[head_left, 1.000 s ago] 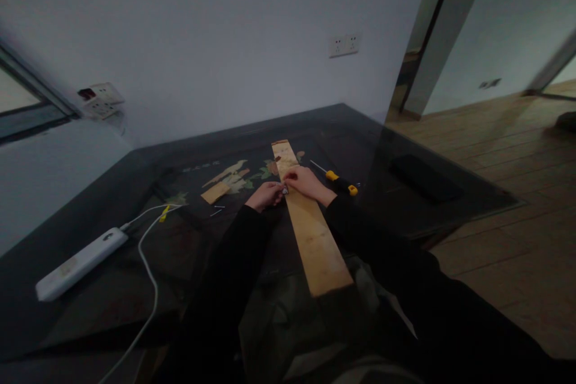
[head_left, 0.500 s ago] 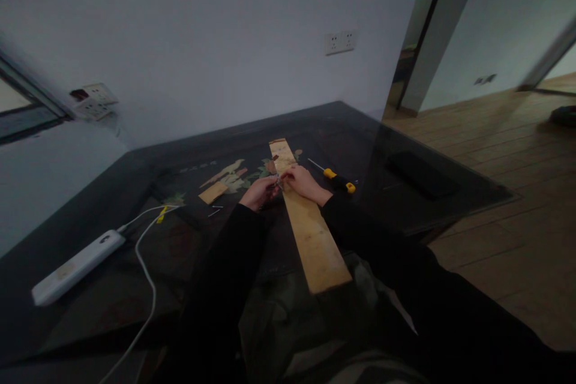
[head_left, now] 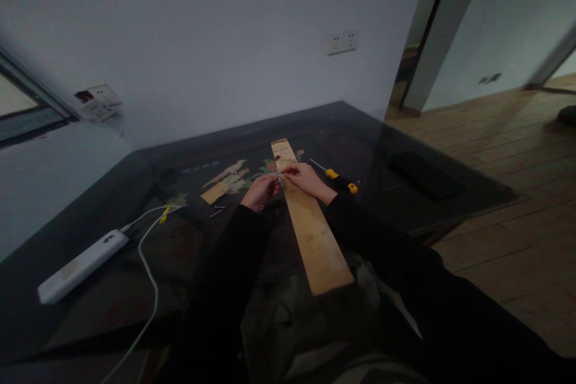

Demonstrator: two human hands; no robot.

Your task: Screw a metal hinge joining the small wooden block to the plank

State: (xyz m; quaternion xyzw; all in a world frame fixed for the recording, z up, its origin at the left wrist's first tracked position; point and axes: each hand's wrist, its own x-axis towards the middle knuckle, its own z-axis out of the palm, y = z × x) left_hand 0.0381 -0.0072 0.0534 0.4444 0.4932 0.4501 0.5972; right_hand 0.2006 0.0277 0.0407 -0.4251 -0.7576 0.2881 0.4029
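Note:
A long, pale wooden board (head_left: 315, 240) lies lengthwise on the dark table, its near end toward my lap. My left hand (head_left: 261, 190) is at the board's left edge, fingers pinched around something small and shiny that I cannot make out. Over the board, my right hand (head_left: 306, 180) has its fingertips pressed together at the same small thing, close to the left fingertips. To the right of the board rests a screwdriver (head_left: 344, 181) with a yellow and black handle, its shaft pointing away to the left.
Left of my hands lie a small wood piece (head_left: 215, 193) and a few screws or nails (head_left: 216, 212). A white power strip (head_left: 83, 267) with a cable (head_left: 150, 279) occupies the table's left side. Toward the right edge sits a dark flat object (head_left: 425, 175).
The view has shifted slightly, so everything appears a little further right. Both hands stay together at the board, with only small finger movement.

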